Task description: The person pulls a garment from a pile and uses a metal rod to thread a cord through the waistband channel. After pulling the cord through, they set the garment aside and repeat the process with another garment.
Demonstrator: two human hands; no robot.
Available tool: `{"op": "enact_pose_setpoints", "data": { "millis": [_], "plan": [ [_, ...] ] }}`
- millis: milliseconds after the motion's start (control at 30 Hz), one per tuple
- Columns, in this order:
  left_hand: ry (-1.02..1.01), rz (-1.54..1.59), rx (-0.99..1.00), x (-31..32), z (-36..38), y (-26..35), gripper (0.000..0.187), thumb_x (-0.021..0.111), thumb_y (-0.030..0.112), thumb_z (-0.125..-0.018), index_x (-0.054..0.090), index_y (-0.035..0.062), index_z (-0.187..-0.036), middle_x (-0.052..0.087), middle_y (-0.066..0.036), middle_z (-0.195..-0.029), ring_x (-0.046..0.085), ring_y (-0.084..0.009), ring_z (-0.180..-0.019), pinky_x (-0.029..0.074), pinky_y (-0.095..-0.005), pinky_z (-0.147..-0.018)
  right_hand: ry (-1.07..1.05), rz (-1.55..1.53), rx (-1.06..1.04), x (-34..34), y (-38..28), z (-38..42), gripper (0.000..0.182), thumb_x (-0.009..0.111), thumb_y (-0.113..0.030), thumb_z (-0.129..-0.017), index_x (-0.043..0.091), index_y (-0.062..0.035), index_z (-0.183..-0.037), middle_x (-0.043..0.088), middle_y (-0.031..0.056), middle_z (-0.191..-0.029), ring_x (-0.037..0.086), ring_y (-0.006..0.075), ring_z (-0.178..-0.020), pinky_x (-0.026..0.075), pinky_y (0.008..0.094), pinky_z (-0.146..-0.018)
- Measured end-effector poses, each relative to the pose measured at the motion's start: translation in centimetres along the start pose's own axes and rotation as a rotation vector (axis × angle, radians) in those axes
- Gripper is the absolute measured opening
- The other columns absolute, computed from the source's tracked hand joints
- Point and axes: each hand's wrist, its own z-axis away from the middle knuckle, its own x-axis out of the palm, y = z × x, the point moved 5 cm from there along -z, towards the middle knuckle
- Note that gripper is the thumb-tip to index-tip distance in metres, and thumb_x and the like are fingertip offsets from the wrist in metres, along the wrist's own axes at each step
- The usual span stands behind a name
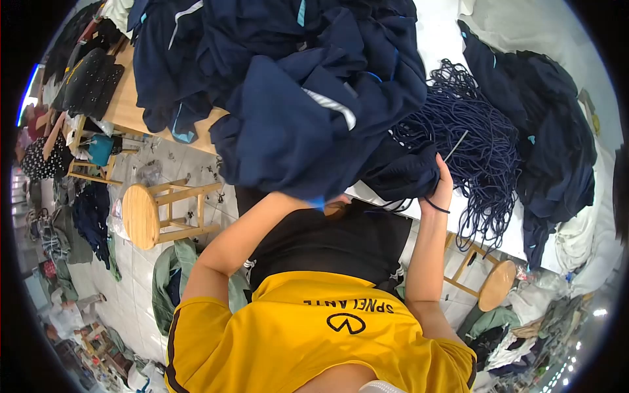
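A navy garment [288, 137] with a white-and-grey striped strip is bunched over the table's near edge. My left hand [334, 202] is at its lower edge, mostly covered by the cloth; a few bent fingers show, closed on the fabric beside a blurred bright-blue patch. On the garment's right-hand part [403, 173], my right hand [442, 188] is closed, thumb up, with its other fingers hidden behind the cloth. A thin metal rod [457, 145] sticks up next to that thumb; its lower end is hidden. Dark cord loops by the right wrist.
A tangled heap of navy cords [481, 137] lies right of my hands, partly hanging off the white table. More navy garments [550, 124] lie beyond it, others pile up ahead. Wooden stools [141, 216] stand on both sides. Another person [46, 154] is at far left.
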Motion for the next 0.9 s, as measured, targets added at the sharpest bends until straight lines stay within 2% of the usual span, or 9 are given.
{"op": "enact_pose_setpoints", "data": {
  "millis": [233,267,300,400,533,600,700,867,900],
  "plan": [
    [-0.068,-0.190,-0.190,-6.1,1.4,6.3,0.051,0.067,0.038,-0.087,0.061,-0.0032,-0.116,0.063,-0.016,-0.118,0.057,-0.0246,-0.111,0.040,-0.0298,-0.099,-0.190,-0.120,-0.264,1.4,-4.4,2.9,0.029,0.052,-0.024,-0.092,0.064,-0.0007,-0.105,0.070,0.0104,-0.098,0.067,0.0236,-0.088,0.054,0.0362,-0.083],
    [0.060,0.372,-0.451,-5.7,3.1,3.3,0.049,0.065,0.032,-0.089,0.059,-0.0045,-0.121,0.064,-0.014,-0.118,0.061,-0.0229,-0.106,0.044,-0.0284,-0.095,-0.378,-0.192,-0.246,3.6,-5.4,3.7,0.032,0.050,-0.025,-0.093,0.062,0.0006,-0.108,0.070,0.0116,-0.099,0.068,0.0262,-0.089,0.054,0.0389,-0.085],
    [-0.020,0.808,-0.164,-7.1,3.2,6.4,0.048,0.061,0.028,-0.091,0.057,-0.0069,-0.123,0.065,-0.015,-0.116,0.063,-0.0229,-0.104,0.047,-0.0300,-0.094,-0.563,-0.263,-0.225,5.2,-6.0,4.5,0.035,0.047,-0.026,-0.094,0.059,0.0018,-0.112,0.069,0.0128,-0.101,0.068,0.0287,-0.090,0.054,0.0417,-0.086],
    [0.081,1.233,-0.075,-8.8,4.5,6.8,0.038,0.057,0.019,-0.090,0.059,-0.0071,-0.119,0.064,-0.017,-0.116,0.063,-0.0256,-0.105,0.049,-0.0360,-0.095,-0.789,-0.470,-0.066,6.3,-6.8,5.3,0.041,0.041,-0.025,-0.096,0.054,0.0065,-0.120,0.067,0.0192,-0.110,0.066,0.0381,-0.098,0.053,0.0522,-0.090],
    [0.061,1.673,-0.140,-8.9,3.0,6.5,0.032,0.055,0.015,-0.090,0.062,-0.0069,-0.113,0.065,-0.019,-0.113,0.065,-0.0289,-0.102,0.051,-0.0402,-0.095,-0.467,-0.348,-0.093,6.6,-7.0,4.7,0.012,0.043,-0.015,-0.094,0.047,-0.0038,-0.096,0.066,0.0130,-0.086,0.068,0.0290,-0.084,0.054,0.0455,-0.088],
    [0.163,1.683,-0.196,-8.3,2.9,4.7,0.032,0.053,0.016,-0.091,0.063,-0.0066,-0.111,0.066,-0.020,-0.112,0.066,-0.0311,-0.099,0.051,-0.0413,-0.095,-0.438,-0.329,-0.072,7.0,-6.8,4.5,0.008,0.044,-0.013,-0.094,0.047,-0.0056,-0.092,0.065,0.0105,-0.080,0.068,0.0260,-0.081,0.055,0.0417,-0.087],
    [0.014,1.644,-0.076,-8.3,2.8,4.4,0.041,0.052,0.017,-0.088,0.059,-0.0090,-0.119,0.062,-0.022,-0.119,0.062,-0.0323,-0.109,0.047,-0.0417,-0.100,-0.491,-0.282,-0.053,8.3,-6.3,4.6,0.007,0.047,-0.012,-0.093,0.050,-0.0056,-0.095,0.064,0.0080,-0.082,0.065,0.0221,-0.083,0.053,0.0340,-0.083],
    [0.013,0.726,-0.103,-9.8,-0.1,7.0,0.063,0.057,0.023,-0.085,0.039,0.0007,-0.141,0.063,-0.018,-0.116,0.059,-0.0216,-0.104,0.042,-0.0333,-0.099,-0.128,0.242,-0.220,7.9,-6.4,2.8,0.009,0.053,-0.006,-0.091,0.045,-0.0106,-0.090,0.053,-0.0026,-0.083,0.054,0.0083,-0.077,0.044,0.0217,-0.072],
    [-0.018,0.625,-0.063,-9.3,-1.1,8.1,0.069,0.059,0.024,-0.084,0.034,0.0034,-0.146,0.064,-0.017,-0.115,0.058,-0.0192,-0.102,0.041,-0.0317,-0.098,-0.332,0.271,-0.184,8.8,-5.9,2.9,0.011,0.054,-0.004,-0.090,0.045,-0.0112,-0.089,0.048,-0.0046,-0.079,0.050,0.0053,-0.074,0.041,0.0189,-0.069]
  ]
}}
